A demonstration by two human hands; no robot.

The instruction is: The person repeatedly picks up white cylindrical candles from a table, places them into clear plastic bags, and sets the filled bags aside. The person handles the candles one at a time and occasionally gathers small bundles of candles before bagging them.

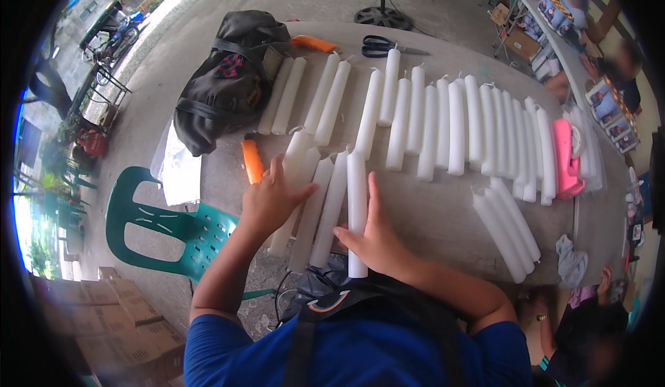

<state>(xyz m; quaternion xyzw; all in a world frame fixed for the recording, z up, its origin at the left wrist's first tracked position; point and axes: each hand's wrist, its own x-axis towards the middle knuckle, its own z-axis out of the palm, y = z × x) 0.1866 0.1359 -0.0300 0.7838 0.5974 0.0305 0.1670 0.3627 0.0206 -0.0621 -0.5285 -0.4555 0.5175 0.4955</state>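
Several white candles lie side by side at the near table edge, their lower ends reaching past it towards me. My left hand (270,194) is on the leftmost candle (283,236) of this group, its thumb lying across the top and its fingers along the outer side. At the group's right side, my right hand (379,239) holds another white candle (357,189), with the thumb across it and the fingers straight along its right side. Two candles (329,210) lie between my hands. An orange-handled tool (252,161) lies just beyond my left hand.
More white candles (400,127) fill the table's far side, beside a pink tape dispenser (565,158). A dark bag (228,80), scissors (389,47) and a cloth (571,259) lie around them. A green plastic chair (150,220) stands left. Another person's arm (545,330) is at lower right.
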